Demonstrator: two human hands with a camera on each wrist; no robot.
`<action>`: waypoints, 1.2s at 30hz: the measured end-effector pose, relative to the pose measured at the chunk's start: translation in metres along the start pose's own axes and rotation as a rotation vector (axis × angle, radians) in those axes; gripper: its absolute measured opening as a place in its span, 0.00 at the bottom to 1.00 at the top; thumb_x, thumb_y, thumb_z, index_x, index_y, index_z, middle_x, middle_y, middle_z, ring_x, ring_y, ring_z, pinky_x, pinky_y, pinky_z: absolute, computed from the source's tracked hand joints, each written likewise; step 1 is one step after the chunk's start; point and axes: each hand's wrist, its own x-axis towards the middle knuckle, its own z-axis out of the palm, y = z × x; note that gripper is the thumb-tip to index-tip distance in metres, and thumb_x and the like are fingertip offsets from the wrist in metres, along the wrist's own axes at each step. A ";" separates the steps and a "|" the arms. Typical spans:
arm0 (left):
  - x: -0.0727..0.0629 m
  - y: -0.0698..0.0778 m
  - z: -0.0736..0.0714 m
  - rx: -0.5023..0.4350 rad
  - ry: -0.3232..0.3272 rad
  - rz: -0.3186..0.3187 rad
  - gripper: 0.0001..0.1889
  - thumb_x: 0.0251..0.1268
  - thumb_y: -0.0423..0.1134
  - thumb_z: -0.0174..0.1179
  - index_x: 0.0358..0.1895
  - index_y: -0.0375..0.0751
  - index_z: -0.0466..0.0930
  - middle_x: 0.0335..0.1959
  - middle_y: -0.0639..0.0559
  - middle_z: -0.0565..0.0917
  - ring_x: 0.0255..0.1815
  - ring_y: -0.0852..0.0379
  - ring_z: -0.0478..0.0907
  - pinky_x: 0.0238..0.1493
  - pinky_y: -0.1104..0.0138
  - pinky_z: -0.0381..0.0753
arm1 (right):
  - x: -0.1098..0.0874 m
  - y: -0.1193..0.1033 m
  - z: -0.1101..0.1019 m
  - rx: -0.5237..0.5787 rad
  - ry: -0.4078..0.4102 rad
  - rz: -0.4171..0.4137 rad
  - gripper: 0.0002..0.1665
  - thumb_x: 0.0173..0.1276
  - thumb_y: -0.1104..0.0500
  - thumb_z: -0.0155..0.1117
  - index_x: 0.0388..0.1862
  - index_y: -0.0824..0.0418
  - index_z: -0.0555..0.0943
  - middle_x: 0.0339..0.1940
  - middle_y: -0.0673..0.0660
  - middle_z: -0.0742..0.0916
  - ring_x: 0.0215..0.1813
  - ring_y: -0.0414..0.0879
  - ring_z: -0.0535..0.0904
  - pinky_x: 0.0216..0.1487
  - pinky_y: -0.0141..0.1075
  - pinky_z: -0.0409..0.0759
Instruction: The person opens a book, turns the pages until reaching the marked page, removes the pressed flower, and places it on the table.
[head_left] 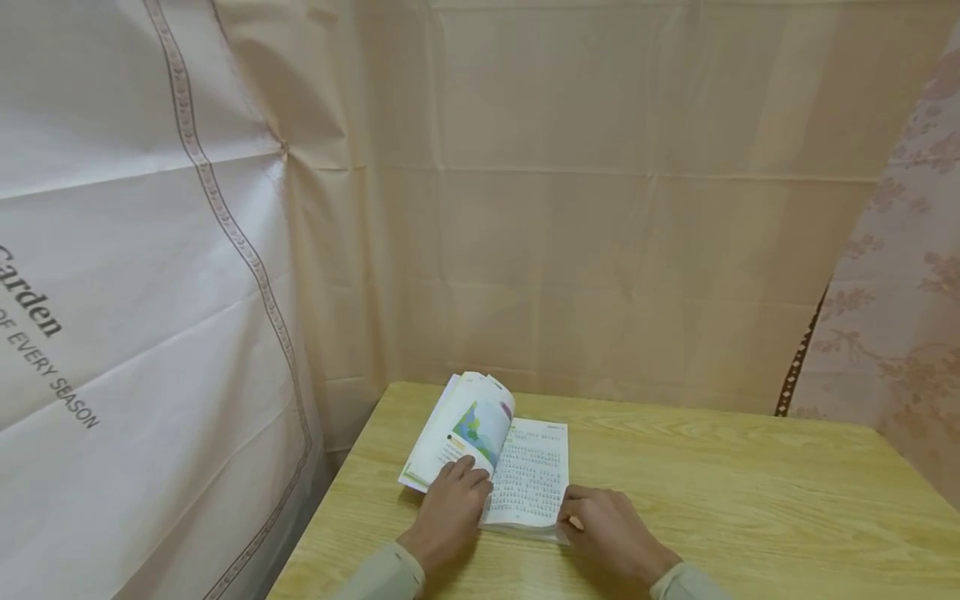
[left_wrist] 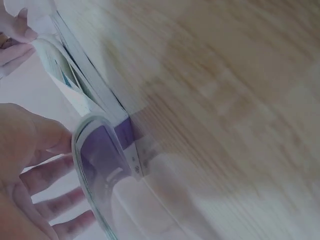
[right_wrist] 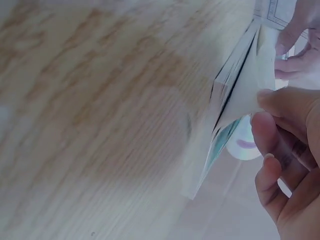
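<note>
An open book (head_left: 529, 471) lies on the table, its left part raised and curved, with a coloured picture on that side. My left hand (head_left: 452, 504) rests on the lower part of the left page; the left wrist view shows its fingers spread along the bent pages. At the lower right corner, my right hand (head_left: 611, 529) pinches a page (right_wrist: 245, 102) between thumb and forefinger. That page is lifted off the stack beneath it in the right wrist view. A purple cover (left_wrist: 102, 150) shows under the left pages.
The wood-grain table (head_left: 720, 492) extends to the right of the book. Behind it hangs a beige curtain (head_left: 540, 233). A white printed cloth (head_left: 150, 292) hangs at the left, and a floral cloth (head_left: 900, 333) at the right.
</note>
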 end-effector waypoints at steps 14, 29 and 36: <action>-0.001 0.009 0.002 0.019 0.029 -0.033 0.27 0.59 0.70 0.65 0.30 0.47 0.85 0.38 0.56 0.81 0.45 0.49 0.75 0.40 0.58 0.80 | 0.000 -0.002 -0.002 0.006 0.155 -0.034 0.08 0.60 0.58 0.79 0.30 0.46 0.87 0.35 0.38 0.85 0.29 0.26 0.73 0.27 0.25 0.74; 0.005 0.007 0.002 0.035 -0.044 -0.200 0.18 0.74 0.50 0.57 0.52 0.40 0.83 0.40 0.51 0.86 0.40 0.50 0.77 0.37 0.60 0.78 | -0.001 -0.003 0.000 0.009 0.149 0.003 0.25 0.59 0.55 0.81 0.55 0.56 0.84 0.54 0.50 0.82 0.24 0.24 0.67 0.25 0.25 0.72; 0.006 0.002 0.003 0.014 0.083 -0.224 0.31 0.65 0.45 0.68 0.67 0.36 0.69 0.32 0.49 0.87 0.33 0.51 0.81 0.30 0.61 0.79 | -0.006 -0.003 0.003 -0.021 -0.024 0.075 0.23 0.63 0.50 0.78 0.55 0.53 0.85 0.55 0.47 0.82 0.37 0.34 0.76 0.39 0.36 0.81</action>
